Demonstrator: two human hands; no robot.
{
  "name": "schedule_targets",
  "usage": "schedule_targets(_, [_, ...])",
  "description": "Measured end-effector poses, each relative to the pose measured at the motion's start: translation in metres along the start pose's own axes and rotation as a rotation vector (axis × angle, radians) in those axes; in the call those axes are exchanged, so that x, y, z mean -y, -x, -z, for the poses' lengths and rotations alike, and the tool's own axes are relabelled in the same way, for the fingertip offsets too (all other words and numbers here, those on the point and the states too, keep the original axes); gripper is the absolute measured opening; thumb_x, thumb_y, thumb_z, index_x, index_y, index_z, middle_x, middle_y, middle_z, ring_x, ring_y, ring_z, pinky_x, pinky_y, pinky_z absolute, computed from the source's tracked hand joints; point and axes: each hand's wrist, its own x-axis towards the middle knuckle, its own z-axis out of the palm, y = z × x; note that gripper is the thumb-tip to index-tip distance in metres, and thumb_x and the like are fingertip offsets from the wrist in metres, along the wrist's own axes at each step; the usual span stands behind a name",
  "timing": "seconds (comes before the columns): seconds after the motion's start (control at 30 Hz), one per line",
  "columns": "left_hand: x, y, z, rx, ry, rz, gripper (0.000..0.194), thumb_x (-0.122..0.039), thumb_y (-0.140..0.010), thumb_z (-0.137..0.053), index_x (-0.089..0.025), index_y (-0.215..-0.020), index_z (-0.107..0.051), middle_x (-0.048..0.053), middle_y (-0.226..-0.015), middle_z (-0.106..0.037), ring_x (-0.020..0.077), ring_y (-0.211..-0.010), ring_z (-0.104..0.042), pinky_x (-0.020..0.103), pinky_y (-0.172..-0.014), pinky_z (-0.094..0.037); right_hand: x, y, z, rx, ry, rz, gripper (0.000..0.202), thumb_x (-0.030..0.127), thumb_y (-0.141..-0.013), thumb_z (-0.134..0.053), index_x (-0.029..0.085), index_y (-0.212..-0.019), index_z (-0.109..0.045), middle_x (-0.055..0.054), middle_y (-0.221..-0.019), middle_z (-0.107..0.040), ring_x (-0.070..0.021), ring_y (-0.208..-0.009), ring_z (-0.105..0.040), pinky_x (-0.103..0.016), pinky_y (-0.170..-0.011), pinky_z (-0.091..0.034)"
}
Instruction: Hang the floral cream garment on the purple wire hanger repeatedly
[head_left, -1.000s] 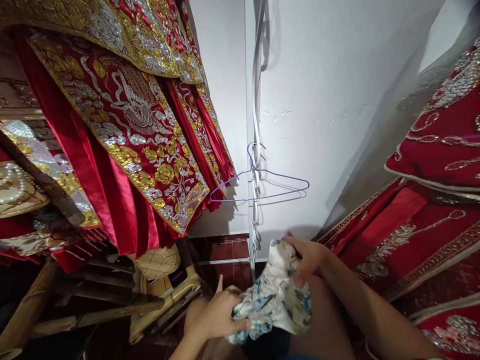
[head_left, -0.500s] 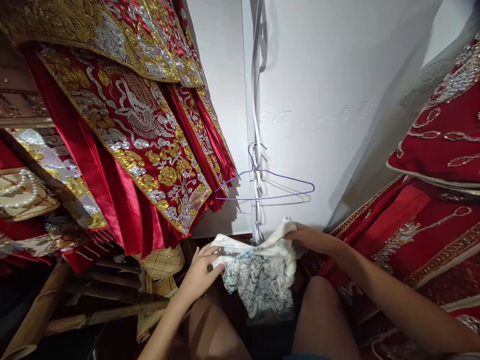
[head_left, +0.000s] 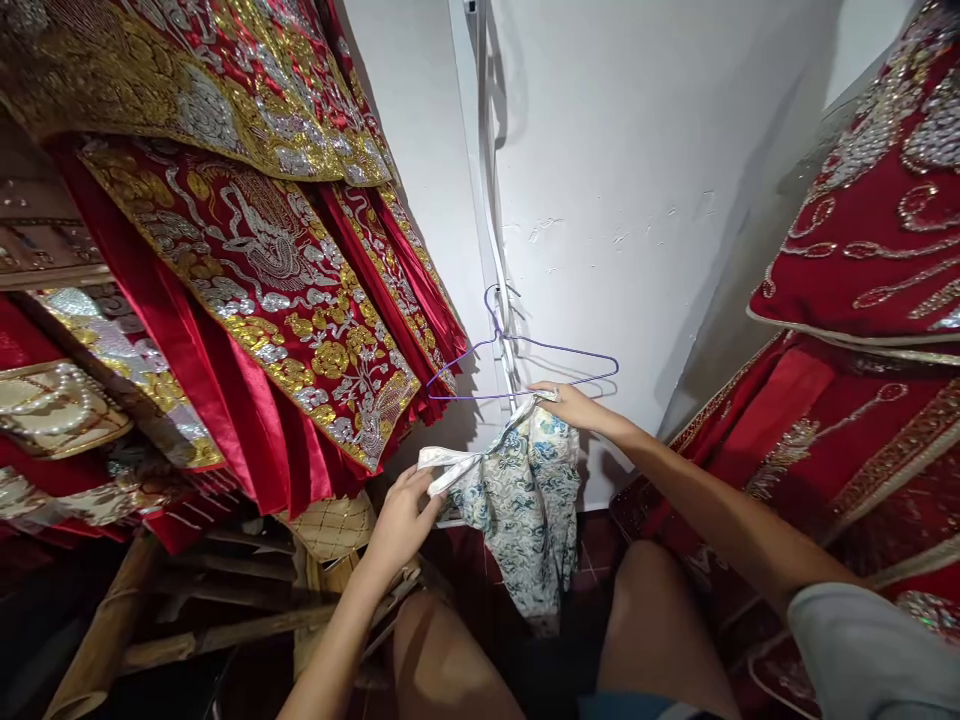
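A white garment with a blue-green pattern (head_left: 529, 500) hangs between my two hands, its white edge pulled taut. My left hand (head_left: 405, 515) grips the edge at its left end, fingers and thumb closed on the cloth. Higher up, my right hand (head_left: 566, 403) pinches the opposite end of the edge, just below a thin purple hanger (head_left: 555, 348). That hanger hangs on a white strip (head_left: 491, 200) against the wall and carries nothing. The lower part of the garment dangles free above the dark red floor.
Red garments with gold and silver embroidery (head_left: 300, 300) hang at the left, above a bamboo frame (head_left: 225, 632) and a quilted cream item (head_left: 334, 525). More red beaded garments (head_left: 862, 260) hang at the right. A white wall (head_left: 615, 150) stands ahead.
My right hand has risen towards the hanger, lifting its end of the garment. The bunched cloth has dropped open and hangs longer. The camera view has shifted slightly.
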Motion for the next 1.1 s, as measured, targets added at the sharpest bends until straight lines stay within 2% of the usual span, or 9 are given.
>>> schedule_targets(0.13, [0.005,-0.007,-0.006,-0.062,0.123,0.086,0.029,-0.034,-0.09,-0.051,-0.018,-0.095,-0.073,0.012,-0.12,-0.071,0.0298,-0.119,-0.06,0.047,-0.106,-0.045,-0.001,0.009,-0.006,-0.005,0.017,-0.004,0.021,0.037,-0.084,-0.052,0.019,-0.075,-0.06,-0.001,-0.07,-0.061,-0.0186,-0.067,-0.055,-0.028,-0.063,-0.041])
schedule_targets(0.3, [0.01,-0.024,-0.006,-0.113,0.274,0.185,0.033,-0.041,-0.088,-0.052,-0.017,-0.097,-0.073,0.012,-0.124,-0.07,0.0303,-0.119,-0.062,0.045,-0.107,-0.043,0.013,0.02,0.01,-0.109,0.101,-0.034,0.034,0.043,-0.084,-0.054,0.021,-0.061,-0.044,0.003,-0.06,-0.045,-0.0141,-0.061,-0.041,-0.026,-0.057,-0.028])
schedule_targets(0.53, [-0.035,-0.091,0.015,-0.307,0.248,-0.04,0.021,-0.037,-0.09,-0.051,-0.019,-0.09,-0.062,0.009,-0.111,-0.068,0.0252,-0.105,-0.062,0.037,-0.095,-0.047,0.028,0.024,0.007,-0.149,0.07,-0.171,0.036,0.043,-0.083,-0.057,0.022,-0.058,-0.039,0.004,-0.056,-0.039,-0.0131,-0.056,-0.036,-0.027,-0.055,-0.026])
schedule_targets(0.63, [-0.059,-0.117,0.021,-0.355,0.157,-0.121,0.014,-0.033,-0.091,-0.053,-0.02,-0.086,-0.057,0.004,-0.095,-0.065,0.0212,-0.087,-0.061,0.032,-0.081,-0.046,0.033,0.03,0.003,-0.096,-0.028,-0.188,0.03,0.042,-0.086,-0.054,0.02,-0.066,-0.051,0.002,-0.061,-0.047,-0.0145,-0.057,-0.042,-0.027,-0.057,-0.032])
schedule_targets(0.7, [-0.066,-0.127,0.021,-0.448,0.124,-0.095,0.012,-0.031,-0.089,-0.057,-0.021,-0.095,-0.056,0.003,-0.096,-0.065,0.0202,-0.084,-0.06,0.03,-0.077,-0.045,0.031,0.033,0.009,-0.155,-0.049,-0.141,0.022,0.039,-0.085,-0.055,0.019,-0.086,-0.062,-0.001,-0.073,-0.058,-0.0168,-0.064,-0.05,-0.028,-0.062,-0.038])
schedule_targets(0.83, [-0.06,-0.134,0.015,-0.583,0.149,-0.097,0.017,-0.03,-0.087,-0.06,-0.021,-0.101,-0.055,0.003,-0.094,-0.065,0.019,-0.082,-0.06,0.029,-0.076,-0.045,0.012,0.029,0.046,-0.471,0.064,-0.123,0.073,0.035,-0.076,-0.067,0.017,-0.142,-0.043,-0.007,-0.094,-0.068,-0.023,-0.079,-0.061,-0.033,-0.073,-0.047])
schedule_targets(0.9, [-0.055,-0.135,0.013,-0.616,0.165,-0.125,0.017,-0.031,-0.088,-0.06,-0.02,-0.1,-0.055,0.003,-0.093,-0.064,0.0183,-0.082,-0.06,0.028,-0.076,-0.046,-0.001,0.023,0.067,-0.484,0.089,-0.1,0.075,0.032,-0.073,-0.067,0.014,-0.142,-0.045,-0.01,-0.101,-0.07,-0.0259,-0.088,-0.063,-0.036,-0.079,-0.048])
schedule_targets(0.97, [-0.052,-0.135,0.012,-0.618,0.161,-0.14,0.018,-0.032,-0.089,-0.06,-0.02,-0.1,-0.055,0.004,-0.095,-0.064,0.0183,-0.084,-0.061,0.028,-0.078,-0.047,-0.011,0.016,0.081,-0.417,0.109,-0.063,0.057,0.029,-0.073,-0.063,0.013,-0.128,-0.059,-0.013,-0.106,-0.071,-0.0276,-0.095,-0.064,-0.037,-0.084,-0.048])
schedule_targets(1.1, [-0.048,-0.133,0.012,-0.596,0.154,-0.13,0.017,-0.035,-0.09,-0.059,-0.019,-0.096,-0.057,0.005,-0.095,-0.065,0.0192,-0.088,-0.062,0.029,-0.081,-0.048,-0.017,0.01,0.089,-0.388,0.22,-0.087,0.05,0.028,-0.072,-0.063,0.013,-0.12,-0.062,-0.013,-0.096,-0.072,-0.0261,-0.083,-0.065,-0.034,-0.074,-0.048])
